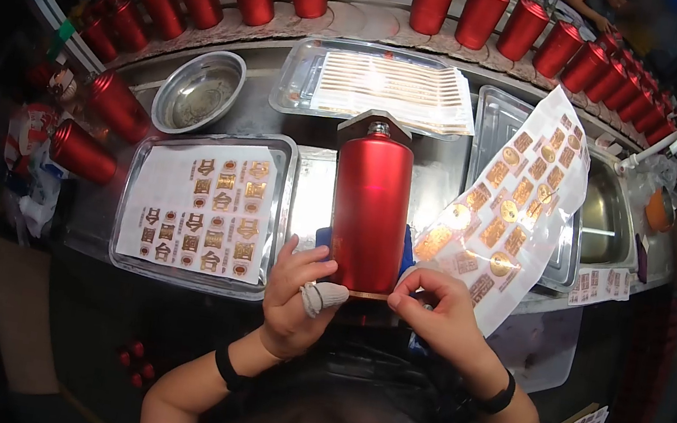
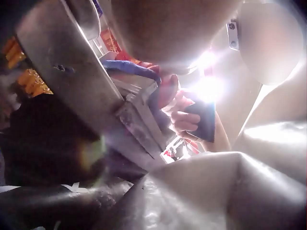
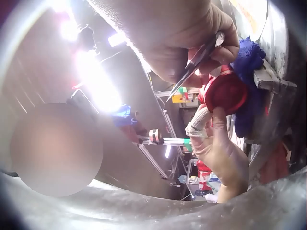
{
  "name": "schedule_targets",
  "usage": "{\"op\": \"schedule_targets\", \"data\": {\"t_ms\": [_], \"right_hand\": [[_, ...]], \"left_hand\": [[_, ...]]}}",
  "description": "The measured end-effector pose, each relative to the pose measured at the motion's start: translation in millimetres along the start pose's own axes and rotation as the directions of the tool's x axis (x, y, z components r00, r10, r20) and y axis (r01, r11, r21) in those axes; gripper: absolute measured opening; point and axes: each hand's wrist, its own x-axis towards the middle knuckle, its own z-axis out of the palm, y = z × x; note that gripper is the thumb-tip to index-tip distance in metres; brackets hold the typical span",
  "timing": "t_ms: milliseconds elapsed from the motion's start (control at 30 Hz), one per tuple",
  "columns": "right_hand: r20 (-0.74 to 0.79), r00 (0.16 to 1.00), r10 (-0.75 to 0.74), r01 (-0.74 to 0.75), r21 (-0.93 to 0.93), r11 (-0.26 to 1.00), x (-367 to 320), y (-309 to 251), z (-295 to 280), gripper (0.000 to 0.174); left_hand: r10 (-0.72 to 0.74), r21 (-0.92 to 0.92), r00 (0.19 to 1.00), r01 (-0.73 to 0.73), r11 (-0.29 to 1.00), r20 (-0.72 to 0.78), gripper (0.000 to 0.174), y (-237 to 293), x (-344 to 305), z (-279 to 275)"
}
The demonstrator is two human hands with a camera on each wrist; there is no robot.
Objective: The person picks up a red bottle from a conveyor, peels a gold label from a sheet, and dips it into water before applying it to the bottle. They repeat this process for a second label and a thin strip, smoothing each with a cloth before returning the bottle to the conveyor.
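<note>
A red bottle (image 1: 370, 207) lies on a stand with its neck pointing away and its base towards the person. A thin gold strip (image 1: 370, 296) runs along the base edge. The left hand (image 1: 296, 296) is at the base's left side, fingers extended, one in a white cover; in the right wrist view its thumb rests on the round red base (image 3: 228, 93). At the base's right corner, the right hand (image 1: 438, 314) touches the edge with thumb and index finger. Its curled fingers also hold pointed metal tweezers (image 3: 194, 64), clearest in the right wrist view.
Left of the bottle is a tray (image 1: 283, 204) with a gold-label sheet; a metal bowl (image 1: 199, 92) stands behind it. A tray (image 1: 287, 83) of strips lies beyond the bottle. Another label sheet (image 1: 524, 186) leans at right, near a sink (image 1: 607, 210). Red bottles (image 1: 433, 0) line the back.
</note>
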Motion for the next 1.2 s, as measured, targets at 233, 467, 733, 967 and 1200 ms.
{"op": "schedule_targets", "data": {"t_ms": [233,467,733,967,1200], "right_hand": [[-0.023,1.0,0.018,-0.018,-0.028,0.999,2.3,0.7,0.3,0.012],[-0.015,0.996,0.087,-0.088,-0.036,0.996,0.2,-1.9,1.7,0.013],[-0.083,0.995,-0.064,0.061,-0.046,0.997,-1.6,0.1,11.1,0.015],[-0.122,0.99,-0.063,0.051,-0.099,0.994,0.5,0.0,13.3,0.016],[-0.117,0.991,-0.067,0.053,-0.119,0.992,1.5,0.3,13.4,0.017]], "left_hand": [[0.223,0.107,0.97,-0.233,0.967,0.102,0.017,9.8,25.0,2.7],[0.196,0.05,0.979,-0.199,0.979,0.053,0.016,7.4,25.1,14.6],[0.033,0.032,0.999,-0.032,0.999,-0.015,0.031,4.5,4.6,0.3],[0.129,0.085,0.991,-0.131,0.988,0.032,0.028,2.8,5.2,0.3],[0.207,0.123,0.974,-0.218,0.968,0.096,0.023,8.0,16.7,2.7]]}}
